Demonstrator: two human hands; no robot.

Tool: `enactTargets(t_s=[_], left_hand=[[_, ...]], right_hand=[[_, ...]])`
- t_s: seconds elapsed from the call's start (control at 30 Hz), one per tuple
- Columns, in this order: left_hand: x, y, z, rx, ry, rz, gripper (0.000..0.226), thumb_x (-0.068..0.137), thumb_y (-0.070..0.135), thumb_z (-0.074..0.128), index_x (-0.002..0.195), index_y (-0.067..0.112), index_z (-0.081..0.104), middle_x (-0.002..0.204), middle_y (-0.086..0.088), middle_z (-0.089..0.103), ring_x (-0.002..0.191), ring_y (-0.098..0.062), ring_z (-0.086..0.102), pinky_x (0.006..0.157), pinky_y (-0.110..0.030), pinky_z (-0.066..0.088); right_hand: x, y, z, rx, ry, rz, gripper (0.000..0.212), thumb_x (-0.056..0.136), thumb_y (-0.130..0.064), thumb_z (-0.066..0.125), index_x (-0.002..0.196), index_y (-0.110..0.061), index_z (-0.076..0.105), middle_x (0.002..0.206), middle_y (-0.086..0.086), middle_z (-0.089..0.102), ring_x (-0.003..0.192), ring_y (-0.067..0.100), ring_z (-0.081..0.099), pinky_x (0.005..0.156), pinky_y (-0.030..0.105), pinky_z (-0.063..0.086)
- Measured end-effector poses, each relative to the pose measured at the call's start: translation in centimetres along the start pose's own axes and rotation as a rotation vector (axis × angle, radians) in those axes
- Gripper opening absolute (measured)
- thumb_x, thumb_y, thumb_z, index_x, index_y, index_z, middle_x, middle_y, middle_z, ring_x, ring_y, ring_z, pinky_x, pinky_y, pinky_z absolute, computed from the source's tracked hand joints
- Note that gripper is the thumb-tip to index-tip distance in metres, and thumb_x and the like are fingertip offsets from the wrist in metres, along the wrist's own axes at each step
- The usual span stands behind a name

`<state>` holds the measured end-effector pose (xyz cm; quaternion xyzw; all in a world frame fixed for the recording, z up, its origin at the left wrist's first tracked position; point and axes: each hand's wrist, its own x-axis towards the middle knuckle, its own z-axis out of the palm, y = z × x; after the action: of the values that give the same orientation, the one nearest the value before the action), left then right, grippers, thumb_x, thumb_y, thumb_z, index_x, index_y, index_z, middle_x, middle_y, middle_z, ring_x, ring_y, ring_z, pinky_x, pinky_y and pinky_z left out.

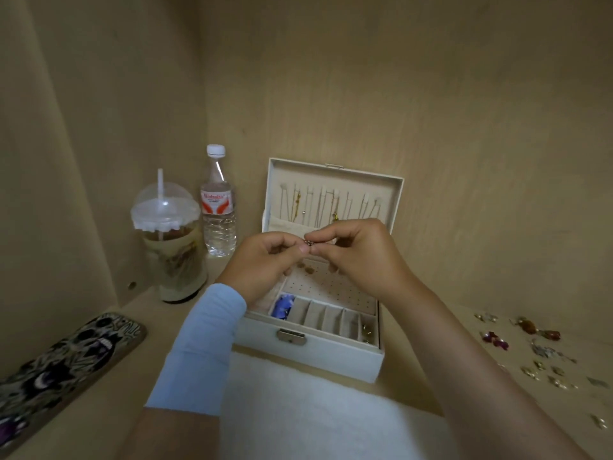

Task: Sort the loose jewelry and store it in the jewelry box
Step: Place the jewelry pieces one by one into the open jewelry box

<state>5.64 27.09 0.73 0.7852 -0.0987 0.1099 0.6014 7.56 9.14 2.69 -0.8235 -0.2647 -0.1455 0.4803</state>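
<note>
White cloth [315, 410] is laid nearest, before the open jewelry box [311, 356]. A small metal piece [308, 243] is pinched by the left hand [262, 260] and the right hand [358, 257] together above the perforated panel [331, 287], probably held there for seating. Loose jewelry [530, 353] is left at the right.

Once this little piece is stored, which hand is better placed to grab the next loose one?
Probably the right hand. The loose jewelry lies right of the jewelry box, on that arm's side; the left hand would need to cross it. Both pinch the little piece.

Earring [308, 243] between hands [265, 262] [353, 257], above jewelry box [331, 360]
</note>
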Motion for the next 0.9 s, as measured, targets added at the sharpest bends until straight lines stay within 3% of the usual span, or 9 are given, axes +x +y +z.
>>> enactTargets(t_s=[0.1, 0.2, 0.27, 0.4, 0.53, 0.63, 0.83, 0.9], left_hand=[[0.2, -0.5, -0.8, 0.027, 0.036, -0.044, 0.012, 0.092, 0.025, 0.065, 0.087, 0.022, 0.075, 0.058, 0.008, 0.06, 0.052, 0.003, 0.052, 0.053, -0.004, 0.042], [0.6, -1.3, -1.1, 0.069, 0.044, -0.102, 0.014, 0.093, 0.028, 0.064, 0.086, 0.023, 0.075, 0.056, 0.009, 0.061, 0.05, 0.0, 0.051, 0.054, -0.009, 0.044], [1.0, -1.8, -1.1, 0.088, 0.058, -0.127, 0.015, 0.092, 0.03, 0.065, 0.084, 0.023, 0.075, 0.06, 0.002, 0.061, 0.053, -0.006, 0.05, 0.056, -0.014, 0.045], [1.3, -1.9, -1.1, 0.064, 0.106, -0.128, 0.016, 0.093, 0.026, 0.062, 0.092, 0.021, 0.077, 0.068, 0.006, 0.063, 0.054, -0.006, 0.05, 0.049, -0.007, 0.041], [1.3, -1.6, -1.2, 0.049, 0.135, -0.142, 0.023, 0.098, 0.022, 0.053, 0.1, 0.023, 0.076, 0.078, 0.007, 0.062, 0.06, -0.006, 0.052, 0.046, -0.003, 0.037], [1.2, -1.4, -1.1, 0.041, 0.128, -0.132, 0.022, 0.098, 0.022, 0.054, 0.104, 0.025, 0.075, 0.083, 0.008, 0.066, 0.057, -0.006, 0.053, 0.049, -0.002, 0.04], [1.1, -1.2, -0.8, -0.066, 0.134, -0.148, 0.012, 0.091, 0.017, 0.063, 0.101, 0.019, 0.071, 0.088, 0.007, 0.076, 0.059, -0.006, 0.06, 0.069, -0.019, 0.054], [1.0, -1.0, -0.7, -0.078, 0.129, -0.157, 0.008, 0.091, 0.016, 0.064, 0.096, 0.015, 0.07, 0.088, 0.006, 0.077, 0.06, -0.008, 0.064, 0.065, -0.022, 0.052]], right_hand=[[0.9, 0.3, 1.3, 0.049, -0.012, 0.061, 0.013, 0.082, -0.016, 0.08, 0.094, -0.023, 0.08, 0.075, -0.016, 0.074, 0.05, 0.008, 0.061, 0.058, 0.02, 0.051], [1.3, 1.2, 2.4, 0.054, -0.013, 0.117, 0.011, 0.084, -0.016, 0.078, 0.095, -0.021, 0.08, 0.078, -0.011, 0.076, 0.055, 0.008, 0.064, 0.058, 0.024, 0.053], [1.4, 1.9, 2.9, -0.011, -0.011, 0.151, 0.011, 0.085, -0.016, 0.078, 0.093, -0.022, 0.081, 0.082, -0.009, 0.077, 0.063, 0.008, 0.068, 0.065, 0.028, 0.058], [1.4, 2.9, 3.2, -0.149, 0.009, 0.189, 0.008, 0.082, -0.02, 0.081, 0.087, -0.025, 0.081, 0.081, -0.013, 0.075, 0.075, -0.002, 0.068, 0.08, 0.026, 0.058], [1.1, 3.0, 3.8, -0.393, -0.103, 0.153, 0.006, 0.081, -0.036, 0.079, 0.085, -0.032, 0.08, 0.081, -0.02, 0.074, 0.08, -0.004, 0.066, 0.082, 0.029, 0.057], [1.0, 2.6, 4.2, -0.49, -0.154, 0.091, 0.006, 0.082, -0.036, 0.077, 0.087, -0.034, 0.079, 0.085, -0.022, 0.074, 0.084, -0.003, 0.066, 0.082, 0.032, 0.057], [0.5, 1.7, 3.8, -0.58, -0.242, 0.019, 0.01, 0.087, -0.032, 0.069, 0.088, -0.033, 0.079, 0.089, -0.02, 0.074, 0.085, 0.001, 0.065, 0.079, 0.033, 0.056], [0.5, 1.9, 3.8, -0.535, -0.261, 0.057, 0.01, 0.087, -0.032, 0.069, 0.09, -0.033, 0.079, 0.088, -0.019, 0.073, 0.084, 0.0, 0.065, 0.08, 0.034, 0.056]])
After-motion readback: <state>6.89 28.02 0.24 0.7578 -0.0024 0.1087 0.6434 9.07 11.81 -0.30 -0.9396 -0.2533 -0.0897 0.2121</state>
